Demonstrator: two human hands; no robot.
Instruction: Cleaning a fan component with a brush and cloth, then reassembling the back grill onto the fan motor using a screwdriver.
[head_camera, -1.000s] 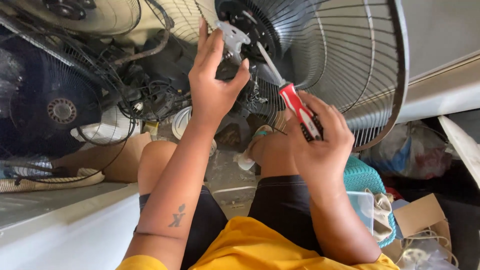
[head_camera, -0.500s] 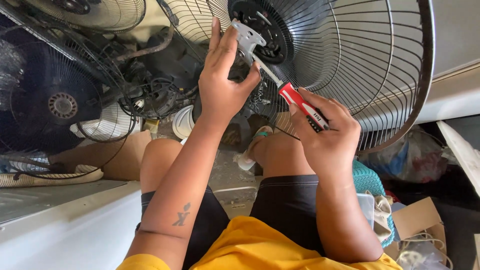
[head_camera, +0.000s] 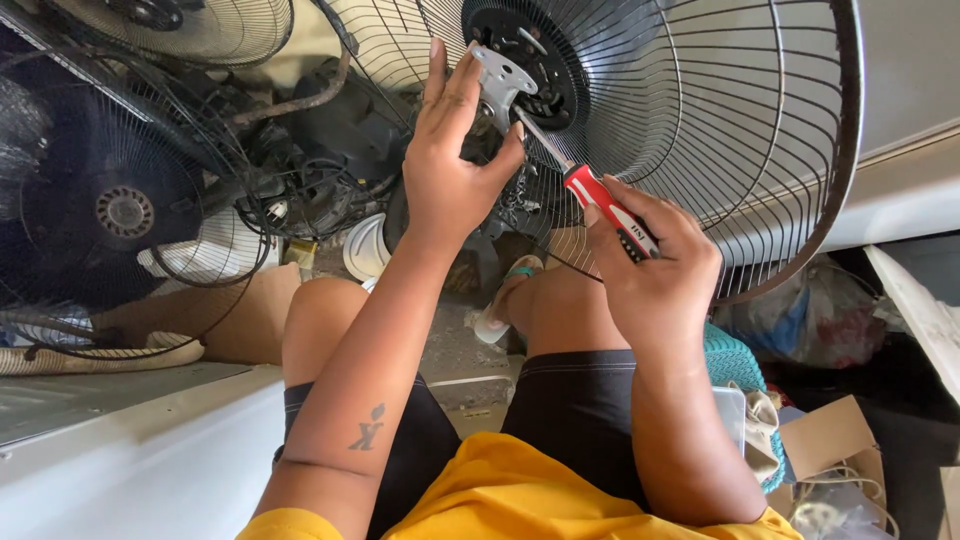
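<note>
My right hand (head_camera: 655, 265) grips a red-handled screwdriver (head_camera: 607, 208), its shaft running up-left to a silver metal bracket (head_camera: 500, 78). My left hand (head_camera: 450, 165) holds that bracket against the black round hub (head_camera: 545, 55) of a large wire fan guard (head_camera: 760, 130). The fingers of my left hand lie flat along the bracket's left side, the thumb close to the screwdriver shaft. The screwdriver's tip is hidden at the bracket. My knees show below both hands.
Several other fan guards and a dark fan (head_camera: 110, 210) with tangled cables (head_camera: 310, 190) pile up at the left. A white ledge (head_camera: 150, 450) runs along the lower left. A teal woven bag (head_camera: 740, 370) and cardboard box (head_camera: 830, 440) lie at the right.
The view has shifted so hands and fan guard sit further right and lower in frame. My hands stay on the bracket and screwdriver, with the right hand slightly turned.
</note>
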